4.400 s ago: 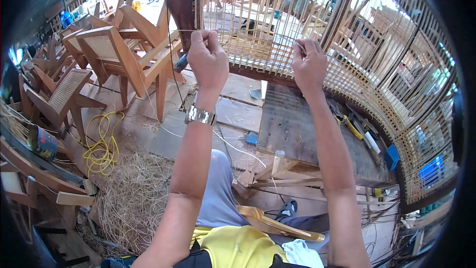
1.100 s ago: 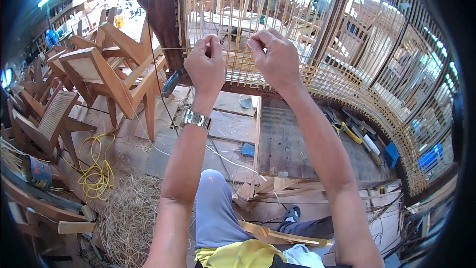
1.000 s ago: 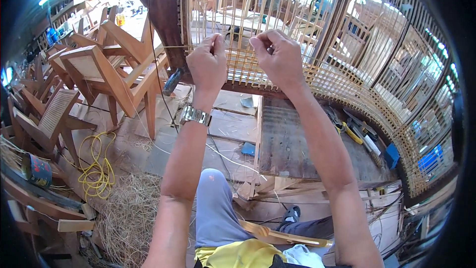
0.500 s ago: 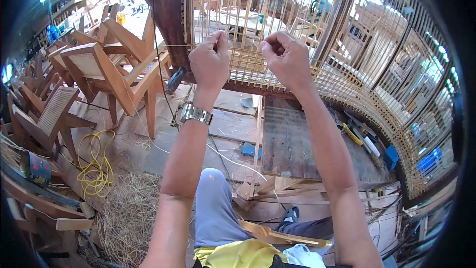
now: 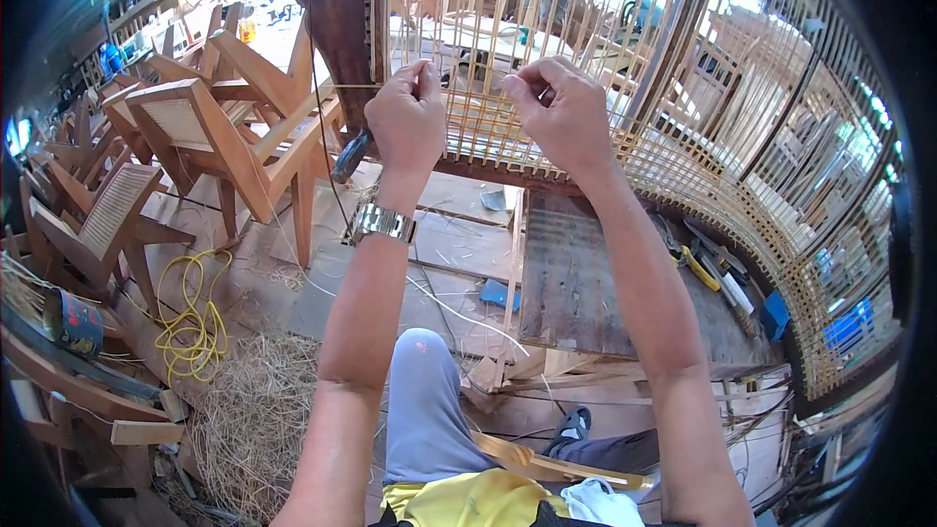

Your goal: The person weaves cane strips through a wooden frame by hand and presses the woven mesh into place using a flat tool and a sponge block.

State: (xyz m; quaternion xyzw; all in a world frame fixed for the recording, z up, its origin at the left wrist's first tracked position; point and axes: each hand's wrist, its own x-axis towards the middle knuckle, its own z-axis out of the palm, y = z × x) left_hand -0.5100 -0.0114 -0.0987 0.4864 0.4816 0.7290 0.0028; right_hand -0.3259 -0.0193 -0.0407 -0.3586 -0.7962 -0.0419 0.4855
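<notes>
A curved dark wooden frame (image 5: 337, 10) stands upright before me, strung with upright cane strands and cross strands that form an open lattice (image 5: 478, 127) along its lower part. My left hand (image 5: 407, 117), with a metal watch (image 5: 383, 222) on the wrist, is closed in a pinch at the lattice's left side. A thin cane strand (image 5: 351, 87) runs from its fingers leftward past the frame's edge. Level with it, my right hand (image 5: 566, 115) is bent into a pinch in front of the lattice. What its fingertips hold is too fine to make out.
Wooden chairs with woven panels (image 5: 181, 122) crowd the left. A yellow cord (image 5: 190, 327) and a heap of cane scraps (image 5: 259, 420) lie on the floor. Below the lattice is a dark board (image 5: 576, 273) with a yellow-handled tool (image 5: 701, 270) and a blue block (image 5: 774, 315).
My left hand stays pinched and has shifted slightly left. My right hand has moved slightly left too, its thumb and finger still curled together. The surroundings sit slightly further right in view.
</notes>
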